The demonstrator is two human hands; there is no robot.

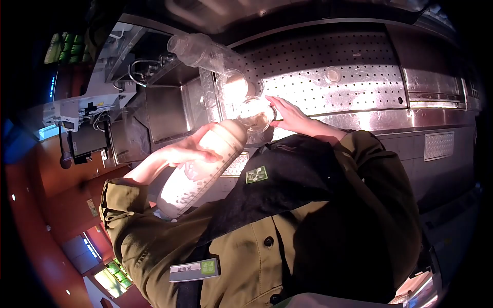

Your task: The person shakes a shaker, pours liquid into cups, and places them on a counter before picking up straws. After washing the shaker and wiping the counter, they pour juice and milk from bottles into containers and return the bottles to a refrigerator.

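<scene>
The left hand tips a bottle, its mouth at the cup. The right hand holds the cup, with the table beyond it.

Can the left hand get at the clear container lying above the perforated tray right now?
Probably not as is. The left hand is wrapped round the milky bottle, tilted to the clear cup in the right hand. The clear container lies beyond, path open, but no hand free.

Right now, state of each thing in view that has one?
left hand: shut around the bottle.
bottle: tilted, mouth at the cup, whitish liquid inside.
right hand: holds the cup.
cup: clear, by the perforated steel tray; fill level unclear.
clear jug: tilted, behind the cup, looks empty.
</scene>
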